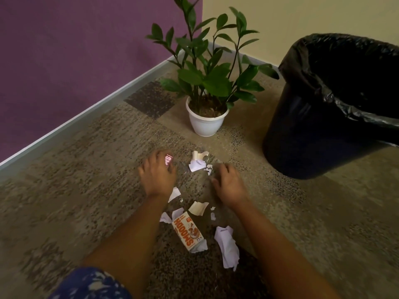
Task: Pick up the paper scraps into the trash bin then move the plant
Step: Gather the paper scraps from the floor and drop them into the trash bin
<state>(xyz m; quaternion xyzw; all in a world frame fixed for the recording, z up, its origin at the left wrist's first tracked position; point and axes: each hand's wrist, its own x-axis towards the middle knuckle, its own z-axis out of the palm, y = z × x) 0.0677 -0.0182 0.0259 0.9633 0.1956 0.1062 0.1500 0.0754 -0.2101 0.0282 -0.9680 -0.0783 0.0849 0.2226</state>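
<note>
Several torn paper scraps lie on the carpet: white pieces (197,162) ahead of my hands, an orange printed wrapper (187,233) and a crumpled white piece (227,246) between my forearms. My left hand (156,174) is low on the floor, fingers curled round a pink printed scrap (168,161). My right hand (228,182) rests on the carpet with fingers curled by small white bits; whether it holds any is unclear. A green plant in a white pot (205,121) stands in the corner. The trash bin (302,134) with a black liner stands at the right.
A purple wall (64,61) with grey baseboard runs along the left; a cream wall (302,16) is behind the plant. Patterned brown carpet (86,169) covers the floor. A blue patterned sleeve (90,285) shows at the bottom left.
</note>
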